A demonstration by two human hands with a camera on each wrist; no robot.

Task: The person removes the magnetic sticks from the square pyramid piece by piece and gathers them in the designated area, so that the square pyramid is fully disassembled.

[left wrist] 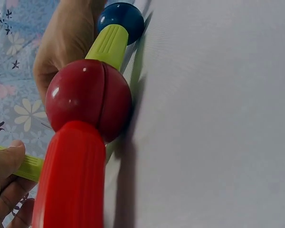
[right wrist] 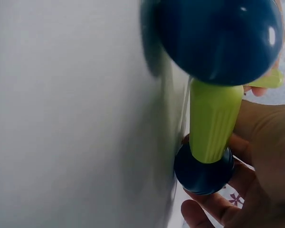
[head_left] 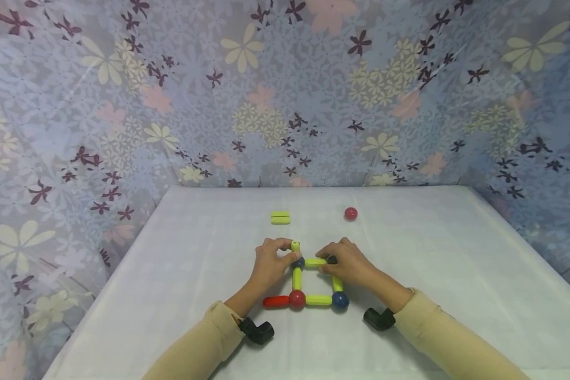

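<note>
1. Desk (head_left: 195, 253), left of left hand (head_left: 268, 263) and right of right hand (head_left: 350, 263): passable.
2. Far side: paired green sticks (head_left: 280, 220) and small red ball (head_left: 350, 214) obstruct; gap between them passable.
3. Between both hands: raised green stick (head_left: 295, 247) obstructs low crossing.

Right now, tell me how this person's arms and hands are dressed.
The left sleeve and right sleeve are plain beige, ending short of the hands. A black, bent left wrist device and similar right wrist device sit by the cuffs. The left hand and right hand wear no gloves.
</note>
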